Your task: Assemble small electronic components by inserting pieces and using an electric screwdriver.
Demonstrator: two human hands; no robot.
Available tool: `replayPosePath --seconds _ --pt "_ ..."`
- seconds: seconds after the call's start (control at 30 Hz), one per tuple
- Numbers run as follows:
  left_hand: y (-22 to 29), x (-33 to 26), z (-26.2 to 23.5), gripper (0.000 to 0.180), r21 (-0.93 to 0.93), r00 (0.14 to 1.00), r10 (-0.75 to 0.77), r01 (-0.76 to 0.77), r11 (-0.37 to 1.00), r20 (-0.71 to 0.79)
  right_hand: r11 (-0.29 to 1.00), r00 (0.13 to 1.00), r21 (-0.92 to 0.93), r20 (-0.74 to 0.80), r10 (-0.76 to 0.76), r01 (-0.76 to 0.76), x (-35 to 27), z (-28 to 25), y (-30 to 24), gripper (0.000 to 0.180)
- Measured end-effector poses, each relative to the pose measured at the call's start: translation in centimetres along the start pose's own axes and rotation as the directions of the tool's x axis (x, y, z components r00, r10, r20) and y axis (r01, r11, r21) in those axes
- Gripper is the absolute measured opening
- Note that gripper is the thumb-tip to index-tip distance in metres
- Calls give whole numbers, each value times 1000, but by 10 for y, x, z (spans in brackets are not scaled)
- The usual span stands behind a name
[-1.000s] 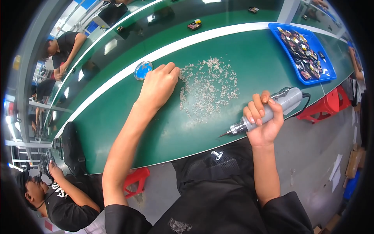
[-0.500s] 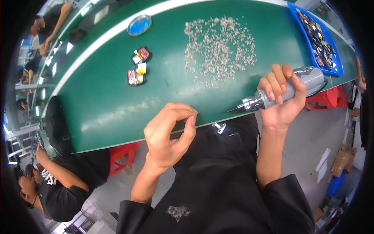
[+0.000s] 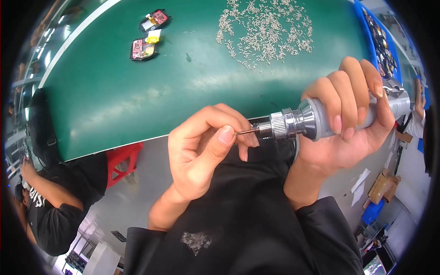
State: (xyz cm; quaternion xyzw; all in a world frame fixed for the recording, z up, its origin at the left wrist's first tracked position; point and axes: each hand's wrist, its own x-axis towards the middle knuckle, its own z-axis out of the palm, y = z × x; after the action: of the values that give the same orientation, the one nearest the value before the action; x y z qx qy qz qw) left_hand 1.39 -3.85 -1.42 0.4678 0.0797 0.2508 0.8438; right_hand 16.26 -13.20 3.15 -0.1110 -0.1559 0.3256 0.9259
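My right hand [image 3: 343, 98] is wrapped round a grey electric screwdriver [image 3: 313, 120], held level just above the table's near edge. Its thin bit [image 3: 247, 131] points left and meets the fingertips of my left hand [image 3: 195, 149]. There the thumb and index finger are pinched at the bit's tip; whatever small piece sits between them is too hidden to name. Across the green table [image 3: 183, 91] lies a wide scatter of small silvery screws [image 3: 270, 34]. To its left rest two small black-cased circuit assemblies, one farther [image 3: 155, 19] and one nearer [image 3: 143, 49], with yellow parts showing.
At the far right stands a blue tray [image 3: 369, 34] holding several dark assemblies. A black bag [image 3: 43, 123] is at the table's left end. A red stool [image 3: 124, 162] and a person in black [image 3: 59, 206] are at the left. Cardboard [image 3: 384, 187] lies on the right-hand floor.
Both hands have come together: the screwdriver has moved left until its bit reaches the left fingertips. The view has shifted nearer, and the round blue dish is out of sight.
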Motion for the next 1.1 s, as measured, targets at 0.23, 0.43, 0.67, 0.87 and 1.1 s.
replayPosePath --seconds 0.23,0.43,0.67,0.87,1.1 --pt "0 1 2 14 46 999 -19 20 999 -34 999 1000 -32 7 -8 8 -2 -1 -1 14" --pt "1 1 7 8 546 991 130 -98 832 -19 993 997 -113 75 -8 16 -5 -4 -6 14" --pt "-4 5 8 9 401 997 -14 41 915 -70 997 1000 -75 17 -4 5 -3 -16 -6 11" --pt "3 21 7 9 534 1000 -27 15 845 14 999 999 -12 18 -50 50 12 -24 -11 10" --pt "45 75 -21 25 913 986 166 -87 399 22 993 975 -74 -196 -109 96 13 -54 -19 13"
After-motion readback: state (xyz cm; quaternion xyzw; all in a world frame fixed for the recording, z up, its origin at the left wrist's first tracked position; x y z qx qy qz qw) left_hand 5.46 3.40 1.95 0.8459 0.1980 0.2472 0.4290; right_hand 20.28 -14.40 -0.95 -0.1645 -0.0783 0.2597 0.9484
